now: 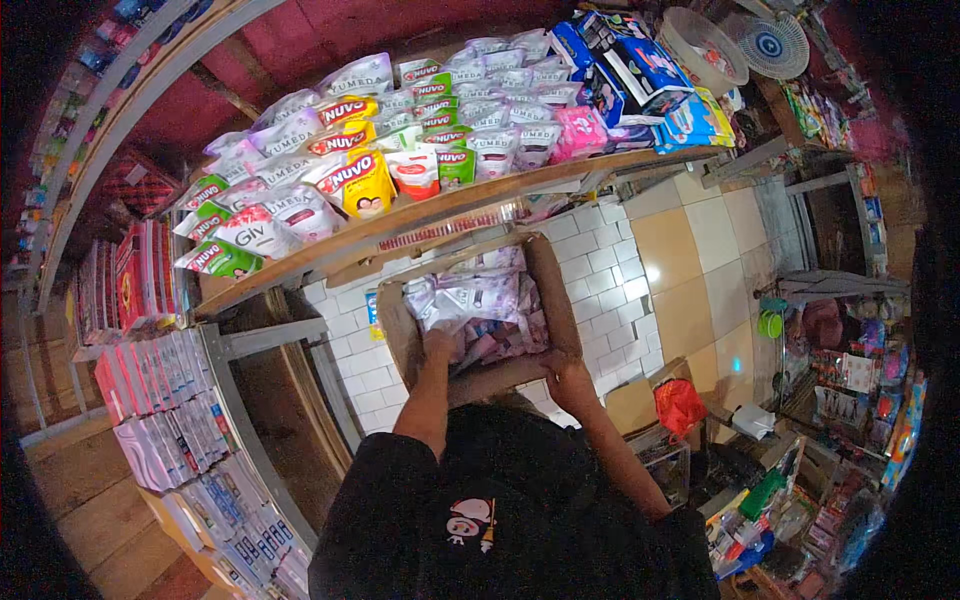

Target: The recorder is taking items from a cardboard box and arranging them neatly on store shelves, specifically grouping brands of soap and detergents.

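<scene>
An open cardboard box (568, 315) is in front of my body, above the tiled floor. Several pale lilac and white pouches (484, 296) lie inside it, with smaller pink and purple packets (499, 337) beneath and beside them. My left hand (441, 343) reaches over the left side into the box and touches a whitish pouch. Its fingers are partly hidden, so whether they grip the pouch is unclear. My right hand (566, 380) grips the box's near right corner, thumb by the rim.
Beyond the box, a wooden shelf (480, 193) bears rows of Yumeda, Nuvo and Giv pouches (356, 180), with blue packs (637, 67) to their right. Stacked notebooks or boxed goods (172, 442) stand at left. A red plastic bag (679, 405) and a cardboard piece (637, 405) are at right.
</scene>
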The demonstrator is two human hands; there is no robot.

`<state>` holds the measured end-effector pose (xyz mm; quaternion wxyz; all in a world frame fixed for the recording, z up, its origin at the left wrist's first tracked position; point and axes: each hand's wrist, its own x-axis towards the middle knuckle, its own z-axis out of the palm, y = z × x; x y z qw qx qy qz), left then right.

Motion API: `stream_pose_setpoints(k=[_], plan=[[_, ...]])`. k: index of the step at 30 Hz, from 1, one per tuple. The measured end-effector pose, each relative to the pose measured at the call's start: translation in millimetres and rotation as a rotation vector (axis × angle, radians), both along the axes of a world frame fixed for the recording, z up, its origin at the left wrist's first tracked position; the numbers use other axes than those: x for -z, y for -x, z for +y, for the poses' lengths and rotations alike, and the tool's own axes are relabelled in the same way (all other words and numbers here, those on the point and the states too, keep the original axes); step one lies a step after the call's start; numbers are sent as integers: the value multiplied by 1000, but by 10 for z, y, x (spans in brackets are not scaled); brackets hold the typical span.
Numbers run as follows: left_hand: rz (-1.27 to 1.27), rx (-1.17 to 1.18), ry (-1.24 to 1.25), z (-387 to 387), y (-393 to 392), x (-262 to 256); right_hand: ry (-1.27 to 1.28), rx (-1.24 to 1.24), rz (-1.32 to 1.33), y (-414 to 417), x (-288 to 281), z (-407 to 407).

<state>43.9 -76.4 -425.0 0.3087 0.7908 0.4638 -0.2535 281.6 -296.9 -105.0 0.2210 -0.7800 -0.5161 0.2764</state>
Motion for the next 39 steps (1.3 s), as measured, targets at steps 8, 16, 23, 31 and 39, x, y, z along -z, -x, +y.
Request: stream_pose_setpoints(k=[8,16,23,31,39], plan=[[188,-632,-275,-399,-144,842,-98,-28,-35,-42,113,-183],[-485,-1065,433,-356,-322,163,7,-42,-74,-130,143,-238],[-764,-1421,588,-257,-924,-1223,183,-77,-19,-186,206,-219],[-983,-1268,1023,-891,-1078,-3282,-86,-170,-10,-37,-375,461],[-1124,-898,634,-853,-851,-3194,21,-206,49,-164,-681,625]])
